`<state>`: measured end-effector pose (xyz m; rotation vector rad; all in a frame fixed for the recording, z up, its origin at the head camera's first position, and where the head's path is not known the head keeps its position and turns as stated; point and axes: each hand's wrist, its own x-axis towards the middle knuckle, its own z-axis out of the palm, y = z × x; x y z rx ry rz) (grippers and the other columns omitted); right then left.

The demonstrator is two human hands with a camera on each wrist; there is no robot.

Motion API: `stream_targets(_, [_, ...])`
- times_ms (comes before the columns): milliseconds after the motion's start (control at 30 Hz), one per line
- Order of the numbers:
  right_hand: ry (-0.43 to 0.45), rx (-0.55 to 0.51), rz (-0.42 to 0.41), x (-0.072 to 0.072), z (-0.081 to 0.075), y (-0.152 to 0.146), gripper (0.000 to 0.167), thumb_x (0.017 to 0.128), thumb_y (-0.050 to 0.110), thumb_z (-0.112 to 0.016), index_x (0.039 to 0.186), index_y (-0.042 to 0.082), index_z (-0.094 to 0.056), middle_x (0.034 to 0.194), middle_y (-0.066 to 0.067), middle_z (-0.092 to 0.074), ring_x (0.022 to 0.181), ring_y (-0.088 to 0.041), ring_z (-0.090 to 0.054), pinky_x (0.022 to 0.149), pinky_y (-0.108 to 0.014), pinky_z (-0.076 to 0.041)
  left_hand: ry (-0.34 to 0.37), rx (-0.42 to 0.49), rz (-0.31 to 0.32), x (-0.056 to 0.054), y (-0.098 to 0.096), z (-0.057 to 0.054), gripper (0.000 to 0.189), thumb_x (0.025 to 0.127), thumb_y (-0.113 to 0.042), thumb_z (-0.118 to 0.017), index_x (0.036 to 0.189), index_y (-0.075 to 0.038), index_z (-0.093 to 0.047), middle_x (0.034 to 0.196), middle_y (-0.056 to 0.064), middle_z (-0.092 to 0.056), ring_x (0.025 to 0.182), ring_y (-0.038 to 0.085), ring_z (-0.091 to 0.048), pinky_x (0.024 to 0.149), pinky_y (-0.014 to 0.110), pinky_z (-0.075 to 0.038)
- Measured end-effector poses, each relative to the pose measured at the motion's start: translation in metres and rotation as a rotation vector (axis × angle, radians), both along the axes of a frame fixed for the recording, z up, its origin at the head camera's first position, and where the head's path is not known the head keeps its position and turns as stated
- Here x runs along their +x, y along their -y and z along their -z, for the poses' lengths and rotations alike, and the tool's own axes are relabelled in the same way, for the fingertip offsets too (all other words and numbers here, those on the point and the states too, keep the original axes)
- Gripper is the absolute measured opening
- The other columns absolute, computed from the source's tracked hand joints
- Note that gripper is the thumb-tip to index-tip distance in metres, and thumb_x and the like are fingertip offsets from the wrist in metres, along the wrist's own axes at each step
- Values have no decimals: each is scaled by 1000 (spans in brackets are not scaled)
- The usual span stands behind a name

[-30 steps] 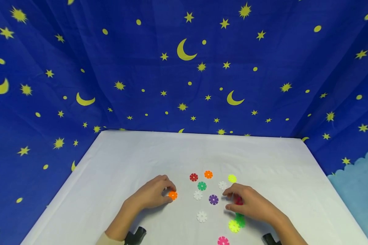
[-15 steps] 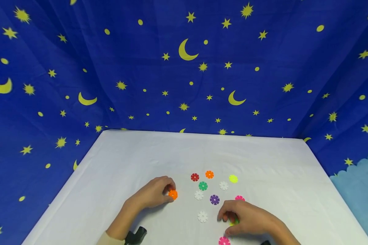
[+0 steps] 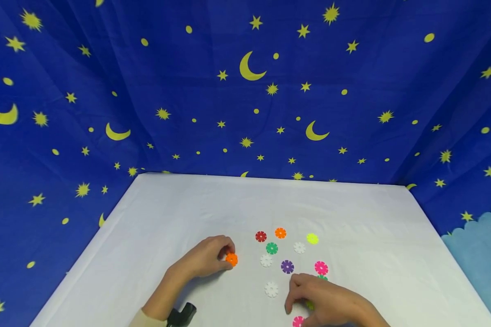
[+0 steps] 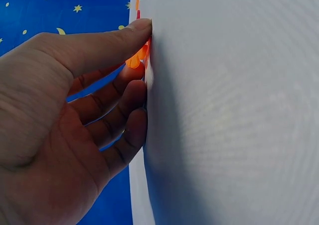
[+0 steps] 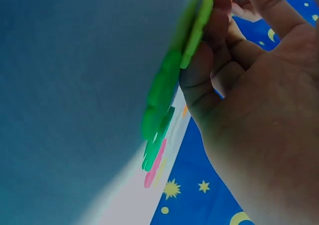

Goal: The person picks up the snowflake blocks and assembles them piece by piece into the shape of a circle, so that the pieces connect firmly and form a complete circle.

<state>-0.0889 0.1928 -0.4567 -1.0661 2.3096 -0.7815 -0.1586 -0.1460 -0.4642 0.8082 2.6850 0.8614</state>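
Observation:
My left hand [image 3: 208, 256] pinches an orange notched plastic disc [image 3: 231, 260] at its edge, low over the white tabletop. In the left wrist view the thumb lies across that disc, with the other fingers curled beside it. Nearer the front, my right hand [image 3: 327, 299] arches over a yellow disc [image 3: 310, 305], its thumb and index finger spread around a pink disc [image 3: 298, 321]. From the right wrist, the yellow disc's edge [image 5: 199, 30] shows against the fingers, beside a bright green disc [image 5: 160, 93] and a darker green one [image 5: 158, 140].
Between the hands and behind them lie several more notched discs: white [image 3: 271, 289], purple [image 3: 287, 266], red [image 3: 261, 236], green [image 3: 272, 248] and orange [image 3: 280, 233]. A second pink disc [image 3: 321, 268] sits just behind my right hand. A blue star-printed curtain [image 3: 245, 91] surrounds the white table [image 3: 180, 204].
My right hand has come toward the front edge and slightly left, uncovering the farther pink disc and now covering the yellow one. My left hand has kept its place at the orange disc.

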Motion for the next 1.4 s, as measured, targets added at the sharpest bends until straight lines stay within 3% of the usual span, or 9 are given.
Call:
stream_targets(200, [-111,-37,-41,2,2,2,10,80,46,-75,88,41,-70,89,19,-45,87,3,-44,67,-14,-42,-6,-8,-6,0,0,-1,27,76,-21,-82,94,-22,-62,79,-8,-55,71,9,-51,65,24,-45])
stream_targets(400, [-61,-8,-34,4,2,4,11,81,38,-77,86,38,-67,91,23,-48,89,4,-46,69,-15,-44,4,-10,-3,0,0,0,27,76,-22,-82,95,-23,-62,79,-9,-55,71,9,-51,65,24,-45])
stream_targets(633, [-5,17,-18,3,2,3,18,81,52,-71,91,39,-66,93,23,-50,91,2,-47,73,-19,-46,3,-7,-1,1,1,1,27,76,-21,-82,95,-23,-62,79,-8,-55,71,8,-50,64,25,-44])
stream_targets(933, [-53,25,-33,4,1,3,9,82,44,-74,85,38,-67,90,23,-48,88,3,-45,70,-17,-43,4,-3,-6,1,1,4,27,77,-22,-81,95,-24,-62,80,-9,-55,72,8,-50,65,24,-45])
stream_targets(1200, [-35,11,-34,8,-1,-1,17,81,55,-69,93,43,-65,94,24,-49,91,2,-46,67,-17,-42,-2,-4,-10,0,1,4,27,75,-23,-82,94,-24,-62,78,-10,-54,71,8,-50,65,25,-44])
stream_targets(1400, [-64,36,-18,7,-1,1,19,80,57,-69,90,41,-62,90,23,-49,89,3,-46,67,-17,-44,-15,0,-4,0,1,4,28,75,-22,-82,94,-24,-62,78,-9,-54,70,7,-50,64,25,-44])
